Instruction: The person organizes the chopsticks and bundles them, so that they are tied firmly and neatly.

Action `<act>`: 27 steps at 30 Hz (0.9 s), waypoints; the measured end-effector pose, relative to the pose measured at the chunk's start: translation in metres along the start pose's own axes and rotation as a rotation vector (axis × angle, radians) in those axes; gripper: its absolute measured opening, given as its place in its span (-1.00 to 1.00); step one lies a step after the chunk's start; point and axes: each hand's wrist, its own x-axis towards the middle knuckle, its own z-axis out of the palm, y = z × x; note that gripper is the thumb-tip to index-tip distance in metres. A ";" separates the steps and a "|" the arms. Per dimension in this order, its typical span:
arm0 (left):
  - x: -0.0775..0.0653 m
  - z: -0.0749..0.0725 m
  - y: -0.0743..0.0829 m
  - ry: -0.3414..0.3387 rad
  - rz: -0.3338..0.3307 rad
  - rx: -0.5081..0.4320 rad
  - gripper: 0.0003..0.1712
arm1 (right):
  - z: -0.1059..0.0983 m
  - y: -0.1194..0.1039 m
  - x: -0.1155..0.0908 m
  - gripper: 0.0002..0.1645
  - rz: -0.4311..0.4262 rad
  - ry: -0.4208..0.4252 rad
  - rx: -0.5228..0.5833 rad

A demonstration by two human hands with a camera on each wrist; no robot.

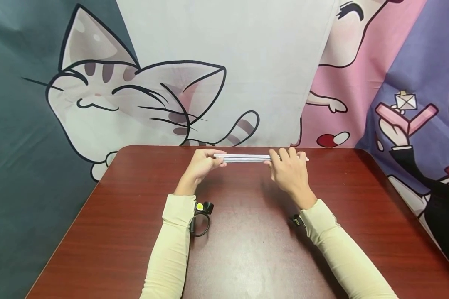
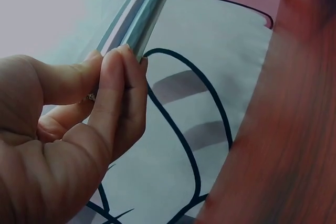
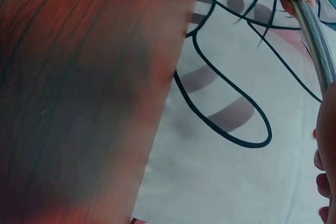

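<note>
A narrow white pleated strip that looks like folded paper [image 1: 246,158] is held level above the far edge of the table. Its long layers lie close together. At its left end, my left hand [image 1: 205,163] pinches it between thumb and fingers. The left wrist view shows the thumb on one side of the folded paper [image 2: 137,17] and the fingertips on the other. My right hand [image 1: 289,169] grips the strip near its right end, fingers over the top, with a short tip sticking out beyond. In the right wrist view most of the right hand [image 3: 328,145] is cut off.
The reddish-brown wooden table [image 1: 239,241] spreads below both hands, its far edge just behind them. Behind it hangs a backdrop cloth [image 1: 228,37] printed with a cartoon cat. A small camera [image 1: 208,207] with a looped cable sits at the left wrist.
</note>
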 end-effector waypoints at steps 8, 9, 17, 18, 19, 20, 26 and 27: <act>-0.010 0.001 0.007 -0.028 -0.003 -0.023 -0.65 | -0.001 0.004 0.001 -0.44 -0.055 0.113 -0.003; -0.011 0.002 0.008 -0.037 0.001 -0.029 -0.64 | -0.002 0.006 0.002 -0.42 -0.062 0.128 -0.003; -0.017 0.007 0.017 -0.116 0.167 0.137 -0.62 | -0.005 0.015 0.008 -0.33 -0.100 0.321 -0.006; -0.019 0.008 0.019 -0.115 0.219 0.225 -0.63 | -0.006 0.016 0.009 -0.32 -0.099 0.343 -0.004; -0.021 0.009 0.022 -0.108 0.276 0.327 -0.64 | -0.007 0.016 0.010 -0.31 -0.095 0.365 -0.003; -0.024 0.009 0.025 -0.099 0.335 0.438 -0.65 | -0.009 0.016 0.011 -0.30 -0.091 0.384 0.000; -0.049 0.020 0.045 0.130 0.665 1.170 -0.59 | -0.019 0.015 0.021 -0.29 -0.099 0.453 0.010; -0.053 0.025 0.049 0.177 0.721 1.256 -0.56 | -0.021 0.015 0.023 -0.29 -0.102 0.462 0.010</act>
